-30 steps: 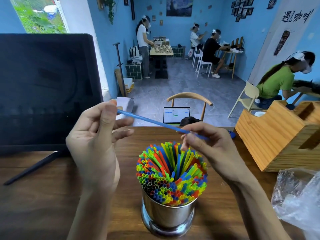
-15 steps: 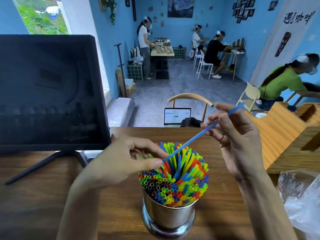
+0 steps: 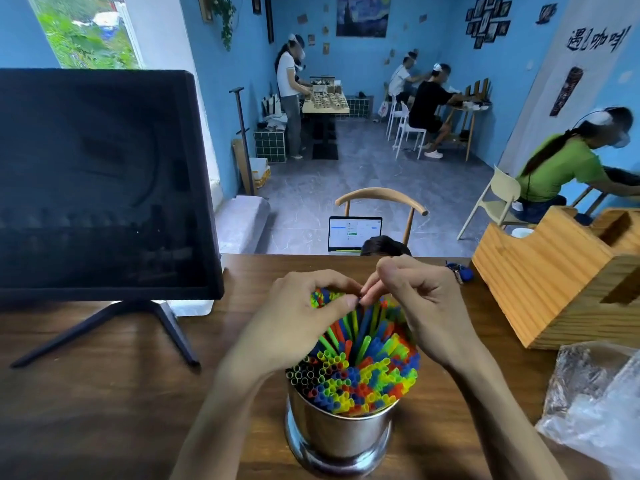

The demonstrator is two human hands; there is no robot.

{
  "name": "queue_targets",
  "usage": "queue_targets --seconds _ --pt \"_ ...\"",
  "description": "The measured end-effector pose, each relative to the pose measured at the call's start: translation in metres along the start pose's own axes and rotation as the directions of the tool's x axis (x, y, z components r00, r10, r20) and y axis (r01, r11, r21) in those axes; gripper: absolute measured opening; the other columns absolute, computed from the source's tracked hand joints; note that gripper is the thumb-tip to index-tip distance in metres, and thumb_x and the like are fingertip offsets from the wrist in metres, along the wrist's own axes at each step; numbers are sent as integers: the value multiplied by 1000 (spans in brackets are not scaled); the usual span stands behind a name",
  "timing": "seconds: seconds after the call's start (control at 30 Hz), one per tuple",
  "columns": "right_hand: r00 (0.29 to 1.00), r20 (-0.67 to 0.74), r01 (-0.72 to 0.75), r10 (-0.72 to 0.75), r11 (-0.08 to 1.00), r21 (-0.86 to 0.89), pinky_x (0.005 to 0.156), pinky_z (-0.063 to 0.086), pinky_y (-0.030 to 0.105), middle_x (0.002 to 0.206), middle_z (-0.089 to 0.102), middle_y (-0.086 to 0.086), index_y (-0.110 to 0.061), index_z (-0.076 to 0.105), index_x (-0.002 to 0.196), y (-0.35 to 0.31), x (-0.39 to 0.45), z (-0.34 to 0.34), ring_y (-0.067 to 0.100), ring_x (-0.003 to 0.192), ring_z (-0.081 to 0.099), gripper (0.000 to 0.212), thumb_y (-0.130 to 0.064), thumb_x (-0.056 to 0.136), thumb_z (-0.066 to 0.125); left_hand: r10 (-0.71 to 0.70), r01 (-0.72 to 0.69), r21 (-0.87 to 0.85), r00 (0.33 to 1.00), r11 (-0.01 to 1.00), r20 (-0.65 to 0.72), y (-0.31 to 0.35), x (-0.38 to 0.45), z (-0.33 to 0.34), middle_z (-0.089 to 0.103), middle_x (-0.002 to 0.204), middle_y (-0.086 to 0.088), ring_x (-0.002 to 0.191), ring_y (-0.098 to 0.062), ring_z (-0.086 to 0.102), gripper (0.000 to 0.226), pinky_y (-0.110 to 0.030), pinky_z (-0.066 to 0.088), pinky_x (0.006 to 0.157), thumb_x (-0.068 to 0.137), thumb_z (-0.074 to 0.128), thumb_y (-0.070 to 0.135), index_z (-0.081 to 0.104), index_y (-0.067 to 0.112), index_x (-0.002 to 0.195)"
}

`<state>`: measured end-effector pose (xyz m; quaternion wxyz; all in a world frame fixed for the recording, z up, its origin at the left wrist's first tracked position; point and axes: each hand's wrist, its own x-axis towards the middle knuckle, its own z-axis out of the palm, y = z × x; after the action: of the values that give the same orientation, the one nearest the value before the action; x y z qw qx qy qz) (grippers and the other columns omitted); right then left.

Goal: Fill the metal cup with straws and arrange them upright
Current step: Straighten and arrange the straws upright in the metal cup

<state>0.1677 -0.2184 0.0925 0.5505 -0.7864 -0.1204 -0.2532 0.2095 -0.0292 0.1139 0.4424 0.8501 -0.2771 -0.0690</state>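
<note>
A shiny metal cup (image 3: 332, 441) stands on the wooden table (image 3: 104, 410) near its front edge, packed with upright straws (image 3: 356, 375) in green, yellow, blue, red and black. Both hands hover over the far side of the bundle with their fingertips meeting. My left hand (image 3: 294, 317) comes in from the left and my right hand (image 3: 426, 306) from the right. Together they pinch the top end of a blue straw (image 3: 360, 327), which stands almost upright among the others. Most of its length is hidden in the bundle.
A dark monitor (image 3: 97, 181) on a splayed stand fills the left of the table. A wooden box (image 3: 554, 278) sits at the right, with a crumpled clear plastic bag (image 3: 595, 403) in front of it. A small blue object (image 3: 460, 271) lies near the far edge.
The blue straw went from lying level between my hands to standing upright in the bundle. Both hands came down and together over the cup.
</note>
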Motion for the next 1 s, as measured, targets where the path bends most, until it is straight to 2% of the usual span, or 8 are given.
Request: queue_targets --seconds 0.17,0.33,0.53,0.67,0.73,0.83,0.93,1.0 --pt "1000 20 -13 11 997 82 83 53 38 83 74 -1 -14 79 76 -5 -1 4 24 88 69 55 -59 96 54 4 -8 -32 990 999 -140 4 -5 -2 68 85 38 85 11 66 14 -9 51 72 82 82 31 76 42 87" --pt "1000 -5 18 -18 1000 7 78 53 42 91 72 -7 -21 73 95 -8 -1 7 22 91 67 23 -42 93 64 56 -73 -75 975 994 -214 7 -8 -7 72 91 25 95 4 66 21 -35 55 89 80 83 30 75 45 92" --pt "997 69 -35 32 999 36 84 53 41 97 68 -8 -30 66 106 -9 -2 8 21 97 66 20 -44 92 64 93 -113 -79 971 991 -221 6 -8 -12 73 92 26 98 2 67 20 -39 55 92 82 82 26 78 45 86" --pt "989 143 -49 47 999 10 90 53 29 106 71 -11 -32 65 117 -12 -2 5 16 107 66 28 -47 94 58 146 -184 -125 953 975 -265 7 -9 -15 73 105 24 112 -1 64 13 -37 50 100 71 84 42 80 39 83" --pt "973 217 -74 74 997 -8 92 52 25 111 72 -12 -31 68 118 -14 -2 3 15 111 67 31 -49 96 53 199 -278 -202 919 939 -341 10 -12 -16 76 101 16 105 -9 69 12 -34 53 93 74 80 35 80 33 86" --pt "943 308 -139 127 990 16 92 55 31 108 75 -6 -26 70 115 -16 -4 2 17 109 70 32 -48 97 55 194 -452 -397 818 799 -542 18 -16 -14 79 91 0 80 -14 74 13 -23 57 71 82 74 15 75 18 95" --pt "964 248 -116 91 989 89 90 57 32 100 77 -1 -22 72 112 -18 -3 2 19 102 72 19 -33 100 63 134 -567 -447 709 691 -693 22 -19 -14 78 93 -4 67 -14 71 10 -21 55 64 90 74 15 70 21 98" --pt "986 157 -86 57 978 188 86 56 26 92 77 8 -16 72 110 -20 -1 1 18 94 74 18 -23 96 63 79 -578 -463 677 672 -731 22 -20 -17 76 92 -2 66 -14 70 8 -24 55 66 93 67 18 66 20 100"
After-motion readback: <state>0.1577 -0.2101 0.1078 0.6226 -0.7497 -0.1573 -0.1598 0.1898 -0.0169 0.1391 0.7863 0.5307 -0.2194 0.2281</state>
